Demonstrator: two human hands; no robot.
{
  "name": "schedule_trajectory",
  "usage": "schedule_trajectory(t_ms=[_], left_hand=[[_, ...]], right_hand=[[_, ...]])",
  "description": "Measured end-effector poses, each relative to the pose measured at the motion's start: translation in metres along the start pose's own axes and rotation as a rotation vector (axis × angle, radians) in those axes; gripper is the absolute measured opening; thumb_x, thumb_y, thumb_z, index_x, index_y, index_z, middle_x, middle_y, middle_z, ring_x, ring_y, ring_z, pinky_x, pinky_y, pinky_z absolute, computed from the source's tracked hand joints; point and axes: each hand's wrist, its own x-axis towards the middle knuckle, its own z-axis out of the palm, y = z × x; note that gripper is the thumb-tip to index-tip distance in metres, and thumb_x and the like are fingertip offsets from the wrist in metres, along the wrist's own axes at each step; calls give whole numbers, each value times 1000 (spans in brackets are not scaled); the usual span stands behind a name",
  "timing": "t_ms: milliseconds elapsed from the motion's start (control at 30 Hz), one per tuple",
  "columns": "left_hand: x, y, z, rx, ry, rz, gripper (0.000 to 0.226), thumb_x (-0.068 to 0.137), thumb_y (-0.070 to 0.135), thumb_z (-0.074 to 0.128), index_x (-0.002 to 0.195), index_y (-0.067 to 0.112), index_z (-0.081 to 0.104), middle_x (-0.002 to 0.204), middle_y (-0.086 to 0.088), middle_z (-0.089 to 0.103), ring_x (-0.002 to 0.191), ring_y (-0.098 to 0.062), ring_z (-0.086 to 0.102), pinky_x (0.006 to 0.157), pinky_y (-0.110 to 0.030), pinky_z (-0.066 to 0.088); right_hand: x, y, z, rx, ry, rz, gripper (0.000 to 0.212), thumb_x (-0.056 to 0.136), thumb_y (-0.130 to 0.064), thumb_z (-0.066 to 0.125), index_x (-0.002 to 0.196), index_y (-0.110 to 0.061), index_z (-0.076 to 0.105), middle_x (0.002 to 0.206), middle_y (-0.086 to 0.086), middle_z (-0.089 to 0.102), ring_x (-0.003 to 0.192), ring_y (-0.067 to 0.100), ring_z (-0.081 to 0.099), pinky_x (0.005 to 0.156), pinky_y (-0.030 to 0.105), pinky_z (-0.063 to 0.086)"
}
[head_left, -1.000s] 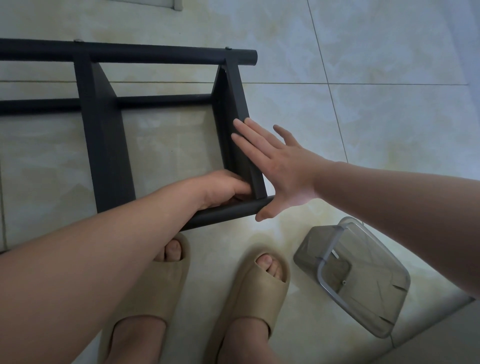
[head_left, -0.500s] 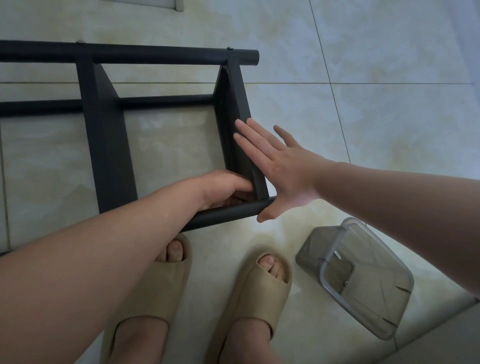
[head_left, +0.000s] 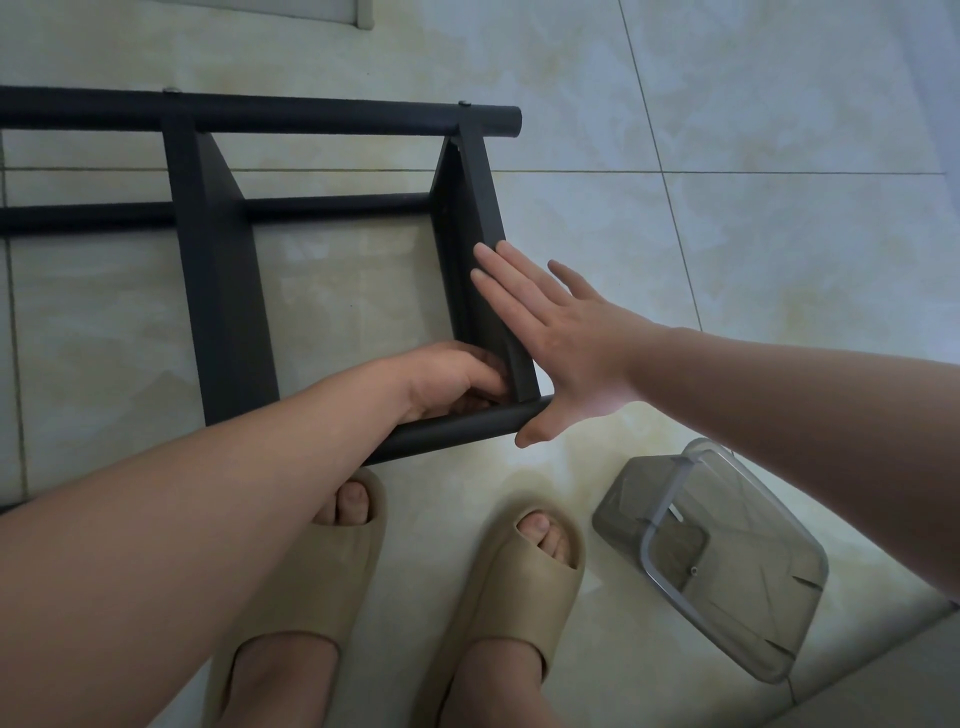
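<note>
The black rack (head_left: 218, 291) lies on the floor (head_left: 727, 234) across the upper left of the frame, its long tubes running off the left edge. All the action is at its right end. The end plate (head_left: 470, 208) runs from the far tube at upper centre down to the near tube (head_left: 467, 431) at mid-frame, leaning a touch rightward as it comes down.

The right hand (head_left: 571, 353) is flat on the plate's outer face, fingers straight, thumb by the tube's end, pressing and gripping nothing. The left hand (head_left: 447, 379) reaches in from the lower left, inside the rack, with its fingers curled into the corner where plate meets tube. What they have hold of there, I cannot tell.

So that joint sits between the hands, with the left one nearer. At lower right a clear box (head_left: 727, 571) lies tipped just beside the slippers (head_left: 311, 582).
</note>
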Motion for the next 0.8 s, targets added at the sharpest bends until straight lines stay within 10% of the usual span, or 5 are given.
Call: schedule_trajectory(t_ms=[200, 367, 800], left_hand=[[-3, 4, 4, -5, 62, -2, 12, 88, 0, 61, 94, -1, 70, 89, -22, 65, 83, -31, 61, 75, -38, 48], [-2, 5, 4, 14, 90, -13, 6, 85, 1, 64, 86, 3, 69, 66, -10, 62, 55, -18, 56, 49, -22, 44], [2, -1, 0, 126, 96, 12, 18, 85, 3, 69, 68, 9, 67, 60, -6, 61, 58, -19, 56, 62, -28, 44]], right_hand=[[0, 0, 0, 1, -3, 0, 148, 55, -97, 46, 158, -14, -21, 163, 0, -33, 151, 19, -29, 124, 56, 7], [0, 0, 0, 3, -3, -2, 148, 55, -97, 46, 158, -14, -20, 164, 1, -33, 151, 19, -29, 124, 56, 7], [1, 0, 1, 12, 3, 1, 148, 55, -96, 47, 158, -14, -20, 164, 1, -33, 151, 18, -30, 124, 55, 8]])
